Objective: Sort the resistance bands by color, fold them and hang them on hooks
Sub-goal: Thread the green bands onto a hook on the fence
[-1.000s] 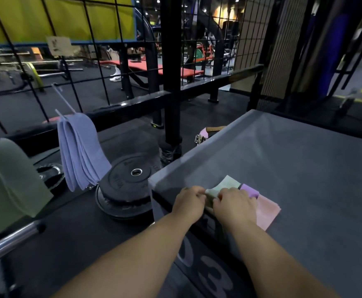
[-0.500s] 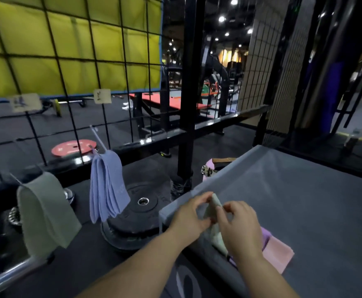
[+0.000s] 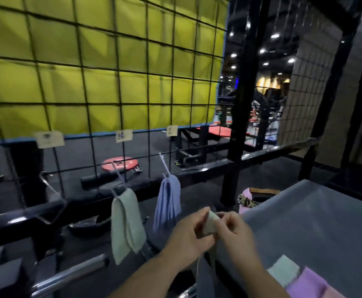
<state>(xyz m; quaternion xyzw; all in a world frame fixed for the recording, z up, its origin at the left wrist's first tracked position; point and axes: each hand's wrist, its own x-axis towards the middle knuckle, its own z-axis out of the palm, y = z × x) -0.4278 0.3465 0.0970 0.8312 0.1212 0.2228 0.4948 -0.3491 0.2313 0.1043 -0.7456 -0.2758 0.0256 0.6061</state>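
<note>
A pale green resistance band (image 3: 210, 224) is held up in front of me, pinched between my left hand (image 3: 194, 231) and my right hand (image 3: 234, 230); part of it trails down below them. On the wire grid, a folded green band (image 3: 125, 224) hangs from one hook and folded blue bands (image 3: 168, 202) hang from the hook to its right. On the grey platform (image 3: 317, 222) at the lower right lie another green band (image 3: 284, 272) and purple bands (image 3: 311, 286), partly cut off by the frame edge.
The black wire grid (image 3: 119, 82) carries small paper labels (image 3: 124, 135) above the hooks, and an empty hook (image 3: 51, 214) stands at the left. A black steel post (image 3: 238, 117) rises beside the platform. A chrome bar (image 3: 72, 274) crosses the lower left. A red weight plate (image 3: 119, 163) lies behind.
Both hands lifted the green band off the pile on the platform and raised it toward the grid. My view tilted up and left, so the hooks are now nearer the centre.
</note>
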